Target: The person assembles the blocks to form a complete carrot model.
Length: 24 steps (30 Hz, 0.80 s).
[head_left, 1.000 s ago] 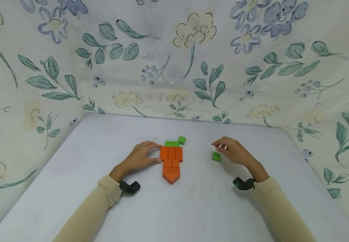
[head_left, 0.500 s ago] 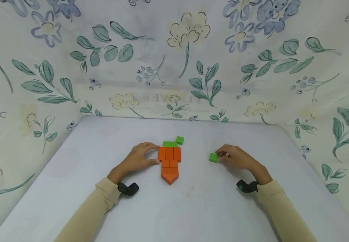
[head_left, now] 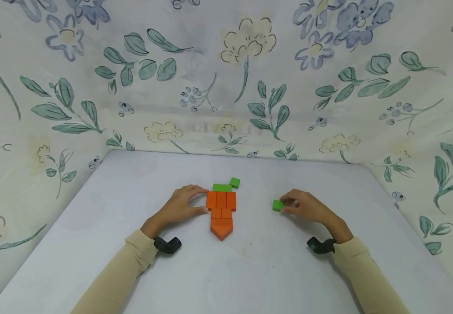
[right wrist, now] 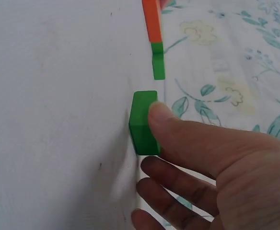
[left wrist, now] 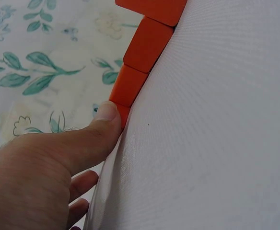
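Observation:
In the head view my left hand (head_left: 180, 206) is beside an arrangement of orange blocks (head_left: 221, 200). Its index fingertip and thumb touch the left edge near the upper and lower corners. The left wrist view has that thumb (left wrist: 106, 115) against an orange block (left wrist: 129, 85). My right hand (head_left: 306, 205) pinches a small green block (head_left: 277, 205) to the right of the arrangement, close over the table. Up close, the right thumb (right wrist: 161, 117) presses the side of this green block (right wrist: 144, 122), and the index finger is mostly hidden behind it.
A flat green block (head_left: 222, 188) lies along the orange blocks' far edge, with another small green block (head_left: 235, 182) at its upper right corner. A pointed orange block (head_left: 221, 228) forms the near end. White table (head_left: 250, 279); floral cloth (head_left: 210, 87) rises behind and at the sides.
My right hand has come down from above the loose green block and taken hold of it, shifting it slightly left. My left hand stays at the orange blocks' edge.

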Each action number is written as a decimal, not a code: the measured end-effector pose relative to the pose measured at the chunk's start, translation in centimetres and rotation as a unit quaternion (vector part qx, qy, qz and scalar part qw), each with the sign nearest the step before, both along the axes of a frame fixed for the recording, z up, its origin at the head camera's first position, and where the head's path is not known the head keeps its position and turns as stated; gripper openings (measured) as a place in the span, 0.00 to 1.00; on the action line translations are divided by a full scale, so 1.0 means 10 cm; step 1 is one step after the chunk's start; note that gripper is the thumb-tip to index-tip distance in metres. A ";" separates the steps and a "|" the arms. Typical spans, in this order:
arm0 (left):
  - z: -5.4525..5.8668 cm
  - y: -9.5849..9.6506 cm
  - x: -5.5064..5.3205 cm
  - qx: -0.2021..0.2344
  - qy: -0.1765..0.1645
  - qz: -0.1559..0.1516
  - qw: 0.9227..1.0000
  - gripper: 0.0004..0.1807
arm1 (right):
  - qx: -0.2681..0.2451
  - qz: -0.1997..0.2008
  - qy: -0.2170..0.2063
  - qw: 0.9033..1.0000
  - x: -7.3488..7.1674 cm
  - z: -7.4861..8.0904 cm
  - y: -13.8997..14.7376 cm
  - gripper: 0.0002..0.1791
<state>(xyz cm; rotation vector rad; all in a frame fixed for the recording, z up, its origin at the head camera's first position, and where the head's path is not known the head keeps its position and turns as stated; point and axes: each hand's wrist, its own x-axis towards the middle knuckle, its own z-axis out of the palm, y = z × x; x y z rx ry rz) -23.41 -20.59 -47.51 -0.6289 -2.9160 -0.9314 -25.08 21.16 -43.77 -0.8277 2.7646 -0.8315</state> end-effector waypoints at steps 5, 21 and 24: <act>0.01 0.01 0.01 0.000 -0.002 0.001 1.000 0.33 | -0.003 -0.002 0.003 1.000 0.00 -0.01 0.02 0.18; 0.02 -0.01 0.02 -0.004 0.000 0.001 1.000 0.33 | -0.030 -0.001 0.012 0.999 0.00 -0.08 0.03 0.15; 0.02 0.00 0.02 -0.001 0.000 -0.002 1.000 0.34 | -0.033 0.003 0.017 0.999 0.01 -0.08 0.02 0.15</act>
